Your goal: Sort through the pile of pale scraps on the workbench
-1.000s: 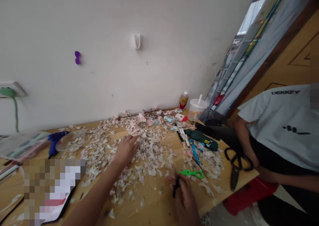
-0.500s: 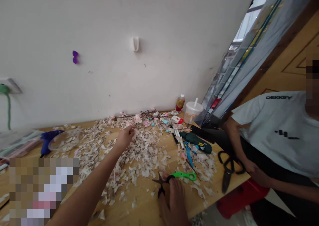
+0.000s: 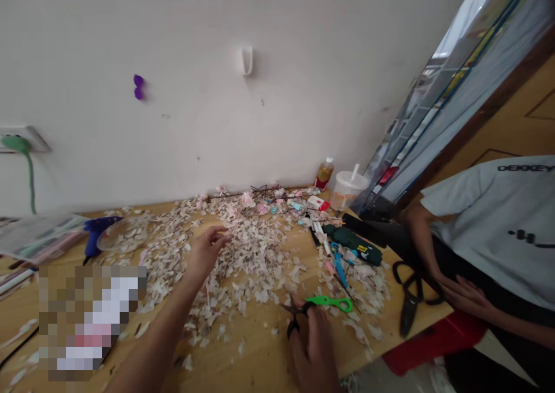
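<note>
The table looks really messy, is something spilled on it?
Yes. Pale scraps lie strewn across most of the wooden table, heaped thickest near the wall. The left hand hovers over the pile; the right hand holds small black scissors.

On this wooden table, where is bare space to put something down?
Bare wood shows along the near table edge, between the left arm and the right hand holding small black scissors. The middle is crowded with paper scraps; the right side holds green scissors, blue scissors and large black scissors.
</note>
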Available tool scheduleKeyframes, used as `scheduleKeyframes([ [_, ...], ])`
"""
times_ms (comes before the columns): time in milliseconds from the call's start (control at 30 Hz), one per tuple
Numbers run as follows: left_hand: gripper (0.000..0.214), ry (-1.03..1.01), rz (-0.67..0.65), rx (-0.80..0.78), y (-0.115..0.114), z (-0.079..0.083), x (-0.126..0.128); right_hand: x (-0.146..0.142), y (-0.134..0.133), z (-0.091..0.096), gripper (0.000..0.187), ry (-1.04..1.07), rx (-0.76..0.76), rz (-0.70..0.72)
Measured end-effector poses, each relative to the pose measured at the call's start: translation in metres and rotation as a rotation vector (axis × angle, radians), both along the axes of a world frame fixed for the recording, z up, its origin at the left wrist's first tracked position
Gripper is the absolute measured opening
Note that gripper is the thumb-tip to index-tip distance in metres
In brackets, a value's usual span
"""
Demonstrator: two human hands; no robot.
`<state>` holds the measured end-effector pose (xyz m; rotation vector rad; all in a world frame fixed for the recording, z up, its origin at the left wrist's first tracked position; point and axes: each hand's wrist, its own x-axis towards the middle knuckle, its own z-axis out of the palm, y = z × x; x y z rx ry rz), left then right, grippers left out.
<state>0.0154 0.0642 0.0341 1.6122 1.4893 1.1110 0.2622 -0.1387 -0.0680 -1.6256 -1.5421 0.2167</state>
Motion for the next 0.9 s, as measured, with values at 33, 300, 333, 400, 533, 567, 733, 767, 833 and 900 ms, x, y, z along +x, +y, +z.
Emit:
scheduleKeyframes([
  [33, 0.037, 0.126, -0.014, 0.074, 0.002, 0.002, 0.0, 0.0, 0.0, 0.002, 0.036, -0.004, -0.01, -0.007],
  [300, 0.031, 0.792, -0.257, 0.209, 0.033, 0.006, 0.038, -0.001, -0.003, -0.001, 0.039, 0.005, -0.001, 0.003],
  [333, 0.028, 0.808, -0.266, 0.195, 0.035, 0.002, 0.044, -0.001, -0.002, -0.003, 0.039, 0.006, 0.008, 0.002],
  [400, 0.024, 0.824, -0.264, 0.168, 0.04, -0.006, 0.054, 0.0, -0.002, -0.006, 0.04, 0.01, 0.013, 0.003],
  [533, 0.013, 0.78, -0.251, 0.14, 0.052, -0.011, 0.059, 0.001, -0.001, -0.006, 0.041, 0.03, -0.029, 0.007],
  [567, 0.015, 0.751, -0.24, 0.146, 0.054, -0.008, 0.058, 0.001, -0.001, -0.005, 0.04, 0.037, -0.043, 0.011],
  [733, 0.02, 0.583, -0.12, 0.171, 0.048, 0.021, 0.043, 0.0, -0.002, 0.0, 0.038, 0.044, -0.082, 0.035],
  [767, 0.022, 0.549, -0.082, 0.177, 0.04, 0.026, 0.04, 0.0, -0.002, 0.001, 0.039, 0.036, -0.079, 0.038],
  [833, 0.025, 0.424, -0.002, 0.199, 0.019, 0.029, 0.036, -0.001, -0.002, 0.001, 0.039, 0.012, -0.059, 0.039],
  [900, 0.026, 0.224, 0.042, 0.246, -0.005, 0.024, 0.036, -0.002, -0.001, 0.0, 0.037, -0.006, -0.035, 0.033],
])
